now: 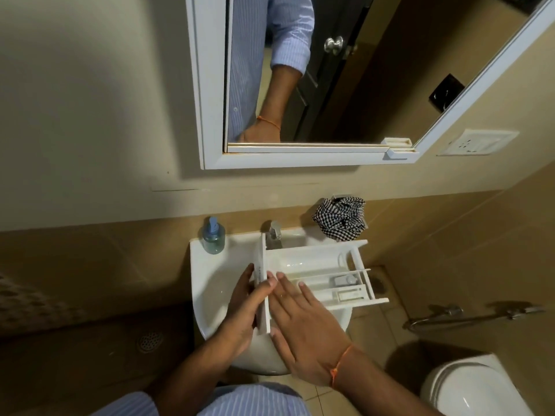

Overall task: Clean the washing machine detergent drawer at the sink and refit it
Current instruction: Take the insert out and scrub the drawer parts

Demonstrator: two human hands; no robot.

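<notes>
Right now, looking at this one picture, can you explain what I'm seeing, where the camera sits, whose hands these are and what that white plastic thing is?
There is no machine here. The picture comes from a wide-angle camera worn on a person's head, looking forward and down, so the two arms reaching in from the bottom are that person's own.

The white plastic thing is a washing machine detergent drawer, lying across a white sink. The left hand grips the drawer's front panel, fingers curled over its edge. The right hand lies flat and open on the drawer's near compartments; an orange thread circles its wrist.

Behind the drawer stands the tap, with no water visibly running. A soap dispenser stands on the sink's back left corner, and a checked cloth hangs at the right. Above is a mirror reflecting the person's arm, and a toilet shows at the lower right.
</notes>
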